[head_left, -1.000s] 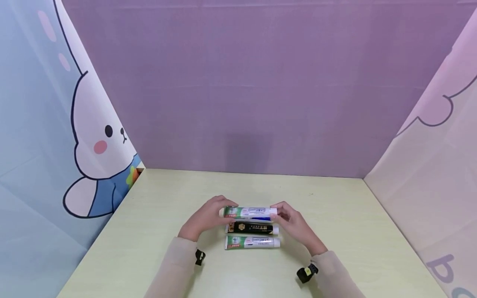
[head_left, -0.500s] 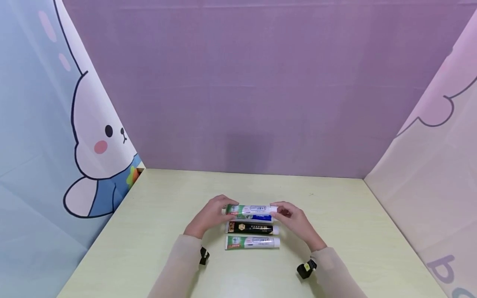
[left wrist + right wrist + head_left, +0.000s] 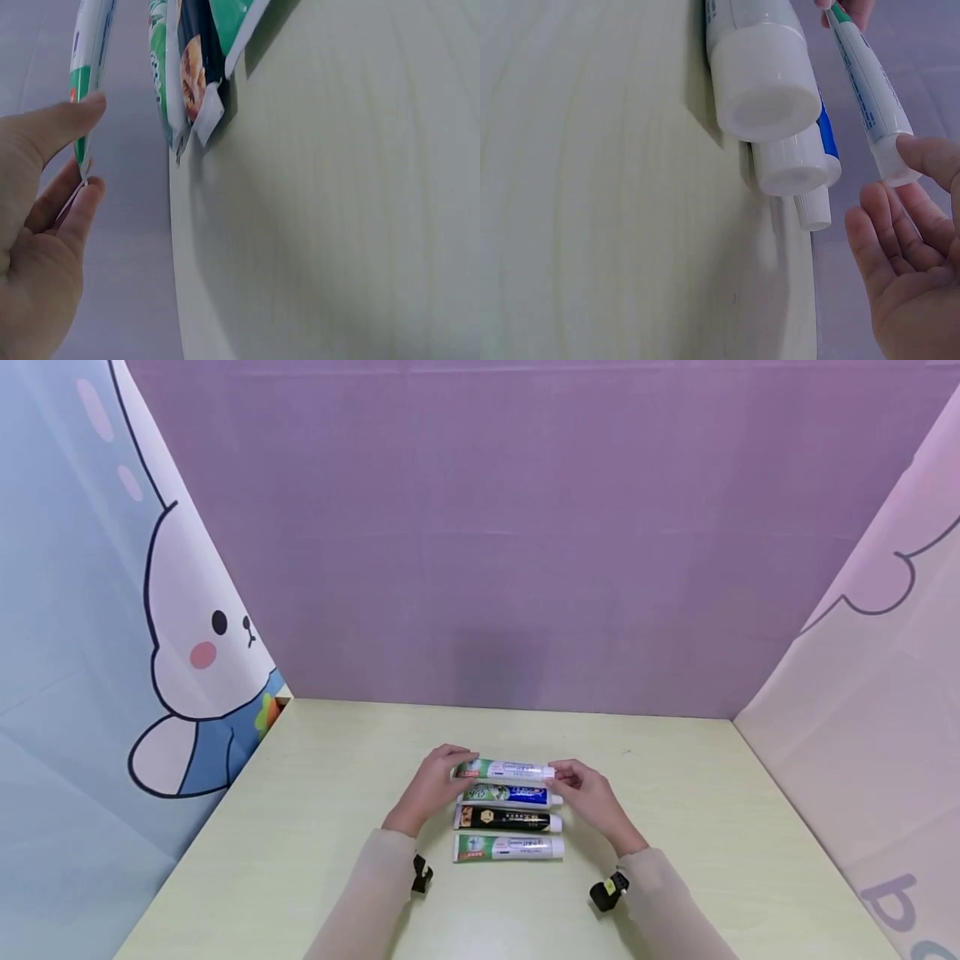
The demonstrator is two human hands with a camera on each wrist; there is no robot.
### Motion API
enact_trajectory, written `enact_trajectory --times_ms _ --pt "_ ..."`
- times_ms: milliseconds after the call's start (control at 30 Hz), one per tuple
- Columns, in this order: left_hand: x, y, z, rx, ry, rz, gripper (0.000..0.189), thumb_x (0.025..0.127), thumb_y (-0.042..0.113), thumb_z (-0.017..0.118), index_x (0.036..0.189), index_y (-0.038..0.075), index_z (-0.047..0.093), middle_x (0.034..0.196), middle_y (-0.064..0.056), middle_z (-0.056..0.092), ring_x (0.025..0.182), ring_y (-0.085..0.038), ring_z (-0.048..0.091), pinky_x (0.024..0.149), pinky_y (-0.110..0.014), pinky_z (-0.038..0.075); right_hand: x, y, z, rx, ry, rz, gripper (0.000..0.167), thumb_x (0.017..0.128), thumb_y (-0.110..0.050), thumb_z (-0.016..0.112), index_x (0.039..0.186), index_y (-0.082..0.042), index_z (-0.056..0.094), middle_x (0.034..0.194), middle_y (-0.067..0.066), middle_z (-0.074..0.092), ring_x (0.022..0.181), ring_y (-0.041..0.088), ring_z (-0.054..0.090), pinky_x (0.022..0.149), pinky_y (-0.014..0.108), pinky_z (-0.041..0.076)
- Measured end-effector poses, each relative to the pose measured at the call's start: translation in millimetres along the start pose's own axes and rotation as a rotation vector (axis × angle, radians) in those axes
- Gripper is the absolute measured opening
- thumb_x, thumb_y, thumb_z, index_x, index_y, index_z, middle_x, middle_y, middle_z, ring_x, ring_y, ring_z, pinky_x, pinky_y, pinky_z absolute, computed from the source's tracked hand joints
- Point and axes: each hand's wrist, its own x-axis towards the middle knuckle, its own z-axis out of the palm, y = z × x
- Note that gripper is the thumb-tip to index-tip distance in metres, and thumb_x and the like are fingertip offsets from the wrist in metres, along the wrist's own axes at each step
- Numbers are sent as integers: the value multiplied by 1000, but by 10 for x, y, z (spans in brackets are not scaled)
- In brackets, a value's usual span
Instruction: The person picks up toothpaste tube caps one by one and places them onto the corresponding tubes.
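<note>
Both hands hold a green-and-white toothpaste tube (image 3: 513,771) level at the back of a row of tubes. My left hand (image 3: 433,789) pinches its flat crimped end between thumb and fingers. At its white cap (image 3: 895,163), my right hand (image 3: 596,799) grips with thumb on one side and fingers on the other. In both wrist views the held tube hangs apart from the others. In front of it in the head view lie a blue-and-green toothpaste tube (image 3: 517,795), a black toothpaste tube (image 3: 510,819) and another green-and-white toothpaste tube (image 3: 510,848), caps all to the right.
The tubes lie on a pale wood-grain table (image 3: 300,860). A purple backdrop (image 3: 510,543) rises behind its far edge. Printed cloth panels stand at the left (image 3: 67,693) and right (image 3: 885,693). Black wrist cameras (image 3: 609,892) hang below the sleeves.
Both hands have moved the held tube slightly away from the person, toward the table's back. The blue-and-green tube, mostly covered before, now shows beneath it. The other tubes stay put.
</note>
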Motion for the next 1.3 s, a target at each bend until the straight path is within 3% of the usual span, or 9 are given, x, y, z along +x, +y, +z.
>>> enact_trajectory --times_ms 200,500,767,1000,1300 --pt "16 6 35 -27 -7 -24 42 92 12 74 132 6 65 136 -16 56 127 -35 51 106 -47 43 41 21 0 19 18 24 33 94 -23 73 123 -9 68 102 3 68 98 21 63 88 38 52" --pt "56 -83 113 -40 -74 -47 40 95 5 68 134 4 63 138 -17 55 128 -35 51 106 -46 43 100 82 53 42 0 95 34 93 -19 73 123 -4 67 101 6 68 91 20 62 77 29 53" --pt "79 -127 161 -101 -111 -87 35 97 7 65 132 4 64 136 -18 56 128 -37 51 107 -51 41 140 151 99 -4 -7 106 34 94 -18 71 124 -3 67 101 5 68 93 21 63 83 37 54" --pt "114 -161 185 -96 -125 -103 33 98 3 62 130 2 65 131 -19 59 123 -36 54 105 -52 43 156 156 124 -4 -19 144 36 94 -21 71 125 -3 66 103 5 68 95 21 63 87 40 53" --pt "143 -176 252 -114 -111 -207 30 99 4 60 128 3 67 130 -18 60 123 -36 55 105 -51 43 182 146 140 -30 -32 185 34 95 -23 70 122 -2 67 106 8 68 99 24 62 91 45 50"
